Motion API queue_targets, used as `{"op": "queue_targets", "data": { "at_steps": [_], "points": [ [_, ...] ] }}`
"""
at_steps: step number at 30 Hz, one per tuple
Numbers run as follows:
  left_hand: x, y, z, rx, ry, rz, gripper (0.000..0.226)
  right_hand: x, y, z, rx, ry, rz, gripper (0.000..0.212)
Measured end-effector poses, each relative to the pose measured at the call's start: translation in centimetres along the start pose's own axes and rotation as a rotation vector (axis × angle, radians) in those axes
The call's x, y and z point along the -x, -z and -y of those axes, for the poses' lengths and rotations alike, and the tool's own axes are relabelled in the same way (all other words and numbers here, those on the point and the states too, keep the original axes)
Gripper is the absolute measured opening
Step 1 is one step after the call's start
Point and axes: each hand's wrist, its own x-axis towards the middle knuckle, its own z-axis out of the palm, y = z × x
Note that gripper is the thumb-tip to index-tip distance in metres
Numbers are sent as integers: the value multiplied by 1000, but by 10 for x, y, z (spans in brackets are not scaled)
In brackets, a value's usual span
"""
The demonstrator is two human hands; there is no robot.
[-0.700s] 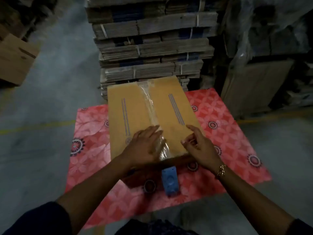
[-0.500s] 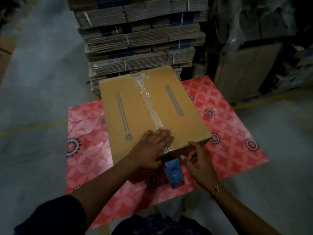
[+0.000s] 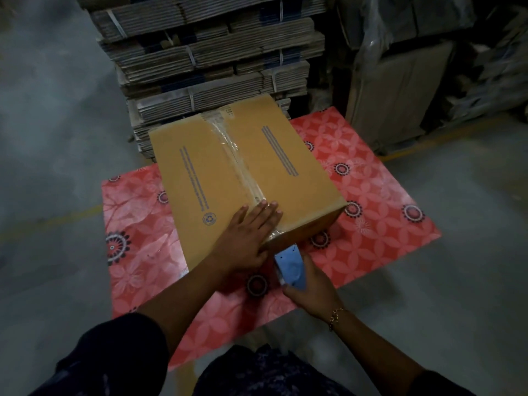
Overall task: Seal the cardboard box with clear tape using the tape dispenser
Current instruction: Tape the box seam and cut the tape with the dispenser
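Observation:
A closed brown cardboard box (image 3: 200, 172) sits on a small table with a red flowered cover (image 3: 380, 212). A strip of clear tape (image 3: 237, 158) runs along the box's centre seam from the far edge to the near edge. My left hand (image 3: 248, 235) lies flat, fingers together, on the near end of the tape at the box's front edge. Just below that edge, my right hand (image 3: 311, 290) grips a blue tape dispenser (image 3: 290, 267), its nose pointing up at the box's front face.
A tall stack of strapped flat cardboard sheets (image 3: 217, 52) stands right behind the table. Plastic-wrapped goods and a leaning board (image 3: 400, 90) fill the right side. Grey concrete floor (image 3: 48, 124) with a yellow line lies to the left.
My right hand dropped from the box top to the table and took hold of the blue dispenser. My left hand slid toward the near edge of the tape. The view shifted closer.

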Motion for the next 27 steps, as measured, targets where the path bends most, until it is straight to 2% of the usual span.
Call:
{"op": "queue_targets", "data": {
  "at_steps": [2, 4, 6, 9, 18, 27],
  "points": [
    [0, 2, -1, 13, 1, 15, 99, 13, 5, 4, -8, -9, -3, 68],
    [0, 4, -2, 23, 11, 52, 99, 24, 9, 7, -28, -19, -18, 61],
    [1, 6, -3, 19, 24, 58, 93, 30, 12, 14, -44, -22, -33, 67],
    [2, 2, -8, -19, 58, -26, 79, 34, 15, 26, -4, -45, -55, 77],
    [1, 4, -11, -22, 83, -43, 73, 36, 32, 49, 237, -71, -114, 60],
    [1, -1, -9, -48, 87, -54, 71, 47, 48, 63, 384, -96, -37, 65]
  ]
}}
